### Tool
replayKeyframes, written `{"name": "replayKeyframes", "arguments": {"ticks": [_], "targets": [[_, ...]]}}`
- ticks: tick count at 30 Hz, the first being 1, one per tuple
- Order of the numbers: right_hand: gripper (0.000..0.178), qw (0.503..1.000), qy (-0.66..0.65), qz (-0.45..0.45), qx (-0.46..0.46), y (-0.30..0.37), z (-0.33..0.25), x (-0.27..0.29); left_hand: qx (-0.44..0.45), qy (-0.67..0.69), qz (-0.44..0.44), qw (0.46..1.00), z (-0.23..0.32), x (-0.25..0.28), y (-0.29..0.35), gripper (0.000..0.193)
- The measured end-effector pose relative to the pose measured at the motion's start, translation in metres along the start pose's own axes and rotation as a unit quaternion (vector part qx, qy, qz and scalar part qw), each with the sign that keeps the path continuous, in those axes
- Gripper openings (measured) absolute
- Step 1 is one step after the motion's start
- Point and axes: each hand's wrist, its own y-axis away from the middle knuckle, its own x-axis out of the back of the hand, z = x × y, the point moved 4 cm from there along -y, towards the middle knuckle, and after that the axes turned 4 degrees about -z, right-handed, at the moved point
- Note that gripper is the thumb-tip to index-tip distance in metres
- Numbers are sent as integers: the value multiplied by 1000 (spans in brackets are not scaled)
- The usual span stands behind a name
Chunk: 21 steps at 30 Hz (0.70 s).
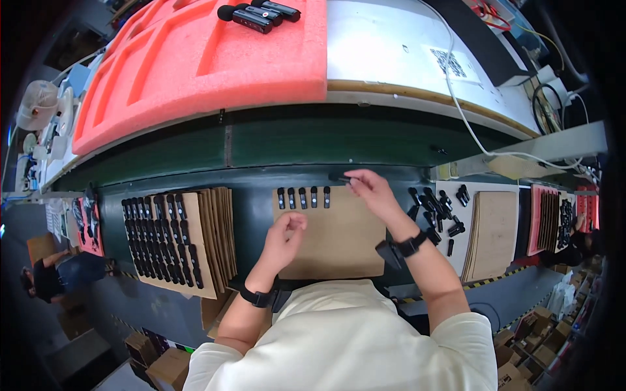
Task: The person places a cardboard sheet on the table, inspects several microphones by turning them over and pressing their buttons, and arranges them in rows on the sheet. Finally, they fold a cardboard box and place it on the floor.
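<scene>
Near the far edge of a brown cardboard sheet [339,244], my right hand [373,193] pinches a small black microphone [343,179], held level above the dark green bench. My left hand [285,240] hovers over the sheet's left side with its fingers curled in and nothing showing between them. Just beyond it, several small black microphones with rounded foam tops [303,197] stand in a neat row along the sheet's far left edge. To the right, a loose heap of similar microphones [438,207] lies partly on a white surface.
At the left, a leaning stack of cardboard sheets [218,228] carries rows of microphones [156,238]. A pink foam tray [267,72] with several microphones [257,16] rests on the white shelf beyond. More cardboard [492,228] lies at the right. A white cable [466,124] hangs down. People work at both sides.
</scene>
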Motion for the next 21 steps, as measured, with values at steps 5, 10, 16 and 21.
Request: {"name": "replayKeyframes", "arguments": {"ticks": [5,10,16,21], "targets": [[21,999,8,-11,50,94,-54,-31,-177,-23,3,984,88,-6,18,33],[23,972,140,0,191,145,-97,-49,-318,-104,-39,942,124,-14,46,31],[27,938,193,8,289,176,-114,-55,-246,-36,-81,965,128,-23,77,27],[33,891,254,16,375,195,-129,-63,-317,-61,-77,943,132,-27,92,29]]}}
